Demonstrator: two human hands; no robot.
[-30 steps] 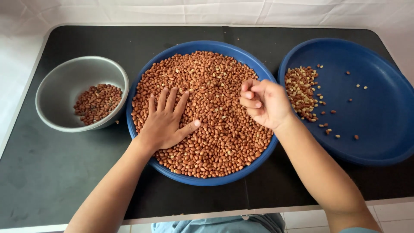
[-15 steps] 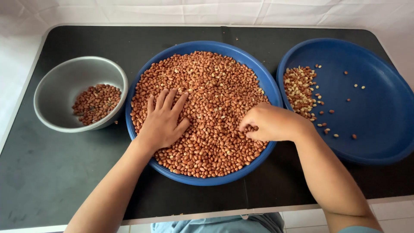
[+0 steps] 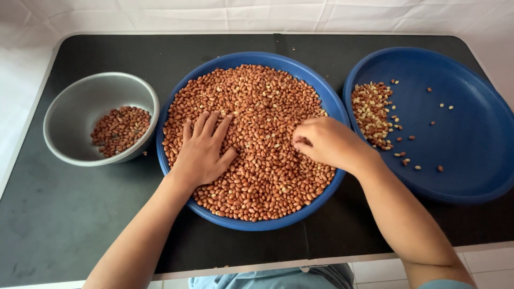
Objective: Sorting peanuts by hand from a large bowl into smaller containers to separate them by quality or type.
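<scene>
While flat on peanuts (image 3: 257,101), left hand (image 3: 202,152) points up-frame, right hand (image 3: 326,142) curled.

Reddish-brown peanuts (image 3: 257,107), heaped, filling round blue tray (image 3: 251,58), table centre

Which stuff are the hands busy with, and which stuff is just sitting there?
Busy with:
- left hand, flat on the peanuts
- right hand, fingers curled into the peanuts
- middle blue tray holding them

Just sitting:
- grey bowl with some peanuts
- right blue tray with a small pile
- black table
</scene>
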